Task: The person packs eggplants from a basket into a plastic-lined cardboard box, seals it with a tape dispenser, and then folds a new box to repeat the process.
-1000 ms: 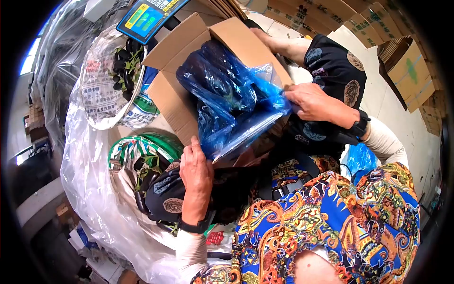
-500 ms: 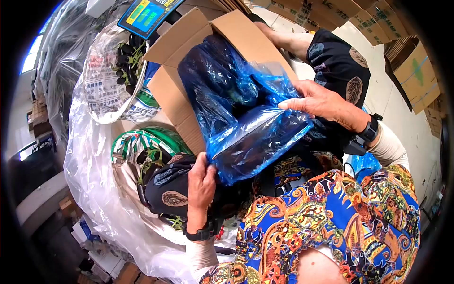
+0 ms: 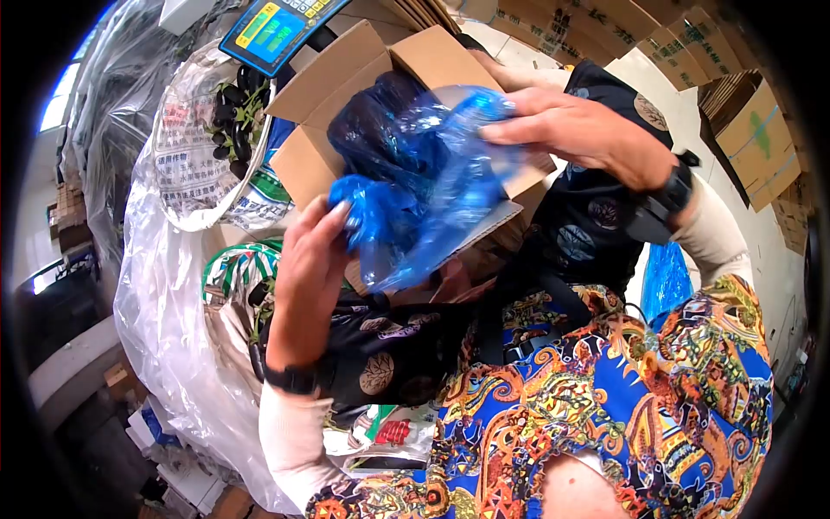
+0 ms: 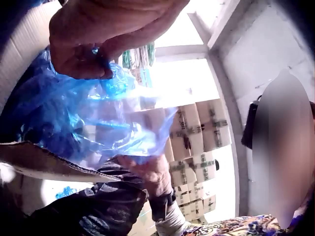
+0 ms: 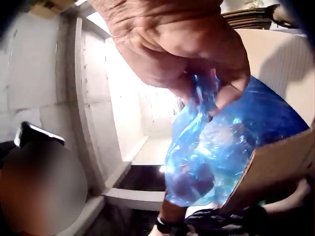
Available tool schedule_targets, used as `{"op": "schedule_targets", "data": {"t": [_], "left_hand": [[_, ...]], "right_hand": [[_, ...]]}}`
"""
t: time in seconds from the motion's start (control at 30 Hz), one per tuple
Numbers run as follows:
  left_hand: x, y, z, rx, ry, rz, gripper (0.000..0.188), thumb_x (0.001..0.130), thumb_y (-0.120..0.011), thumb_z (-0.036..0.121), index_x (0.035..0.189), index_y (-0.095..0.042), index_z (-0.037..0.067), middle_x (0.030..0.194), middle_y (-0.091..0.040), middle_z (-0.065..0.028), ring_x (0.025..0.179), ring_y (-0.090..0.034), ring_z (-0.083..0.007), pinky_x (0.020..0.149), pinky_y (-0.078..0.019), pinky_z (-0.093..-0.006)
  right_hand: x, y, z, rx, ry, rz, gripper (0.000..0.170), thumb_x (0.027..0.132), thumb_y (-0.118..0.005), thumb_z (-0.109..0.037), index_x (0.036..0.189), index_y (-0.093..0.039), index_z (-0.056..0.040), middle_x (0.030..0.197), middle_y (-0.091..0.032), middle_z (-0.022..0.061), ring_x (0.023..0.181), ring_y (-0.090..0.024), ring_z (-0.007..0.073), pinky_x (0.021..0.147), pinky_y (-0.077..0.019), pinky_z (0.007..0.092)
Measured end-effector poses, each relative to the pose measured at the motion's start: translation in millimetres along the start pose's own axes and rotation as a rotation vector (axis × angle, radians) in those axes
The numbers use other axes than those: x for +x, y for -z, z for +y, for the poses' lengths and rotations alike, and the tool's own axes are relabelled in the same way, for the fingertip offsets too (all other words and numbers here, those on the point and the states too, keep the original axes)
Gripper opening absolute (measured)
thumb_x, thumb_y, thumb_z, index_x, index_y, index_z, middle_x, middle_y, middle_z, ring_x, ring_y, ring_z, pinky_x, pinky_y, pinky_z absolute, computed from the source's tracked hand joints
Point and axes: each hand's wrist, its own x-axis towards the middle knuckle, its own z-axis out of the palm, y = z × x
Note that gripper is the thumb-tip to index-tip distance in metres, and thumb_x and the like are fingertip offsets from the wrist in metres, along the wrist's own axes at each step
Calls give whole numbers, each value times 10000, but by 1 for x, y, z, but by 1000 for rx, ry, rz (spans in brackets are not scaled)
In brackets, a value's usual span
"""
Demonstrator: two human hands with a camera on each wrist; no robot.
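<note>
An open cardboard box stands between the person's legs, lined with a blue plastic bag. Dark, glossy shapes show through the film inside it. The left hand grips a bunched part of the bag at the box's left near side. Across from it, the right hand pinches the bag's edge over the box's right side. In the right wrist view, gathered film runs between the right thumb and fingers. Bag film hangs below the curled left fingers in the left wrist view.
A white woven sack of eggplants stands left of the box, below a blue scale display. Clear plastic sheeting spreads along the left. Cardboard boxes line the right side. Another blue plastic piece lies by the right leg.
The bag's near edge, spread out toward the body half a second ago, is now lifted and bunched over the box. Both hands have moved up and away from the body with it.
</note>
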Motion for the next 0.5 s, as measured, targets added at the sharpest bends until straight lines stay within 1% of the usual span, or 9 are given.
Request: {"op": "schedule_targets", "data": {"t": [0.07,0.13,0.17,0.23,0.3,0.33,0.4,0.43,0.5], "left_hand": [[30,-1,-7,1,-26,-95,250,969,-538,141,1147,-581,-28,1044,-653,-80,901,-641,-138,800,-523,-287],[45,-10,-11,-19,-59,-226,276,959,-562,160,1154,-583,-34,1032,-653,-75,876,-637,-139,769,-526,-289],[45,-17,-14,354,-388,-286,277,941,-586,153,1157,-588,-20,1046,-653,-86,888,-641,-152,756,-533,-284],[49,-23,-12,326,71,-241,306,878,-671,132,1152,-608,13,1029,-649,-83,861,-636,-152,738,-529,-270],[46,-24,-5,1022,-163,-257,235,868,-648,45,1097,-633,-3,965,-626,-55,834,-618,-123,729,-520,-258],[49,-30,7,1064,-22,-238,222,860,-633,6,1081,-642,-4,959,-619,-57,840,-616,-126,742,-519,-255],[55,-16,21,859,-314,-128,309,831,-622,-40,1135,-623,16,986,-628,-75,830,-632,-151,756,-525,-251],[51,-23,35,948,-388,-54,590,725,-655,-103,1279,-551,73,1154,-597,-133,983,-624,-240,895,-515,-315],[67,-21,23,1288,-710,-132,717,676,-646,-122,1334,-487,115,1241,-532,-172,1077,-574,-315,920,-501,-370]], "right_hand": [[2,-23,-21,-251,15,134,695,818,-733,-380,1336,-502,21,1298,-566,149,1166,-564,197,973,-451,274],[37,-24,1,-286,56,-176,950,734,-774,-435,1456,-348,12,1420,-456,174,1277,-473,248,1046,-390,314],[48,-34,12,-314,169,-141,908,738,-779,-390,1432,-364,23,1357,-505,181,1198,-524,249,1017,-410,324],[69,-55,33,-216,314,-209,766,744,-776,-322,1352,-446,7,1217,-596,162,1081,-589,246,957,-445,333],[81,-61,41,-209,274,-305,507,763,-747,-283,1185,-591,-48,997,-677,114,957,-617,240,857,-475,329],[83,-60,44,-229,201,-321,425,774,-737,-279,1105,-623,-38,944,-671,145,891,-616,260,819,-471,355],[70,-51,38,-500,-22,-242,379,787,-730,-284,1025,-635,-5,879,-662,162,828,-618,270,758,-473,384],[65,-51,31,-648,37,-273,338,811,-711,-266,969,-630,22,870,-664,185,809,-630,291,724,-482,402],[63,-51,44,-628,256,-234,305,830,-692,-245,939,-627,33,863,-667,195,814,-640,301,719,-488,407]]}}
